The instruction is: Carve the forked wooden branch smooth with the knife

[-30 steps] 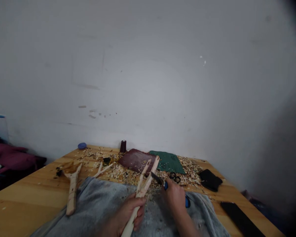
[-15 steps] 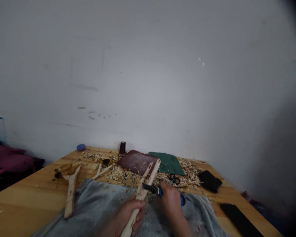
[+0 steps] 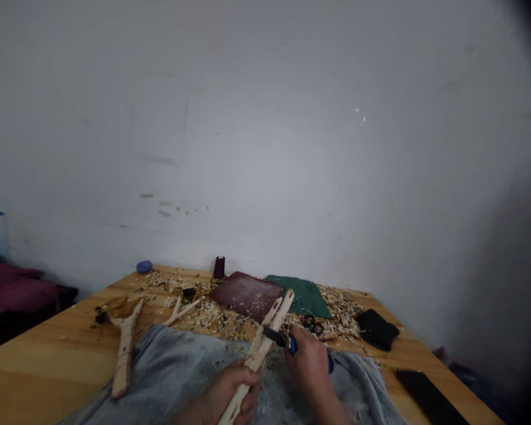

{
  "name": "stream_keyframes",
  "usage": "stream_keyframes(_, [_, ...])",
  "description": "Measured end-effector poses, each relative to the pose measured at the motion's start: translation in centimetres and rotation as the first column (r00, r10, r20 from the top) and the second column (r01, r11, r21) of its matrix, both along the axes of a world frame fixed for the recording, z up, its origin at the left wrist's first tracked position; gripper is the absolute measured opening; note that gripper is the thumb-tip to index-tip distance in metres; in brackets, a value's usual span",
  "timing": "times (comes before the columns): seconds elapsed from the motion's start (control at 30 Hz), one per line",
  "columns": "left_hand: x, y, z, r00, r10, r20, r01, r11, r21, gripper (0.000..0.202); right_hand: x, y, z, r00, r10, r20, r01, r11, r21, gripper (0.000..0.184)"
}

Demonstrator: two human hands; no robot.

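Note:
My left hand [image 3: 235, 386] is wrapped round the lower part of a pale, peeled forked branch [image 3: 257, 349], whose two prongs point up and away from me. In my right hand [image 3: 308, 361] is a knife [image 3: 292, 344] with a blue and black handle. Its dark blade lies across the prongs, just above where they meet. A grey cloth [image 3: 190, 360] lies under both hands, with bits of shaving on it. To the left rests another carved forked branch [image 3: 124, 351], and beyond it a thinner forked twig [image 3: 183, 310].
Wood shavings [image 3: 340, 307] cover the far part of the wooden table [image 3: 39, 366]. On it lie a maroon sheet [image 3: 243, 295], a green sheet [image 3: 307, 296], scissors [image 3: 313, 324], a black cloth item [image 3: 377, 329], a phone [image 3: 429, 395], a thread spool [image 3: 219, 267] and a blue round object [image 3: 144, 267].
The knife blade has moved slightly up and right along the prongs. The forked branch has turned a little, so its prongs appear closer together. Both hands keep their grips.

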State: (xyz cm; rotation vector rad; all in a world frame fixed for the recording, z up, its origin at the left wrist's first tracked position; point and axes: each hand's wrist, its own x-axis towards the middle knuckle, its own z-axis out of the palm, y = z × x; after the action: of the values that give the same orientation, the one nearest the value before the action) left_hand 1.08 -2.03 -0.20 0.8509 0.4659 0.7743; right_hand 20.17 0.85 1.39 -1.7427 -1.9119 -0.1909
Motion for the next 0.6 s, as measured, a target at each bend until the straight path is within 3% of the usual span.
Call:
stream_keyframes(0.17, [-0.2,0.5,-0.5,0.998,-0.066,0.008,0.066,0.998,0.001,0.017,1.1,0.7,0.2,0.991,-0.131,0.001,0.131,0.990,-0.048,0.016])
stream_keyframes(0.33, [0.1,1.2,-1.9,0.998,-0.057,0.026,0.057,0.998,0.015,0.016,3.2,1.5,0.5,0.962,-0.270,-0.028,0.267,0.961,-0.073,0.019])
stream_keyframes(0.47, [0.1,1.2,-2.4,0.999,-0.031,-0.011,0.032,0.999,0.027,0.017,2.4,1.1,0.5,0.981,-0.190,-0.031,0.188,0.981,-0.052,0.016])
stream_keyframes(0.6, [-0.3,1.0,-2.0,0.991,0.112,-0.078,-0.112,0.994,0.012,0.015,-0.2,-0.1,0.3,0.999,-0.045,0.019,0.047,0.996,-0.078,0.016])
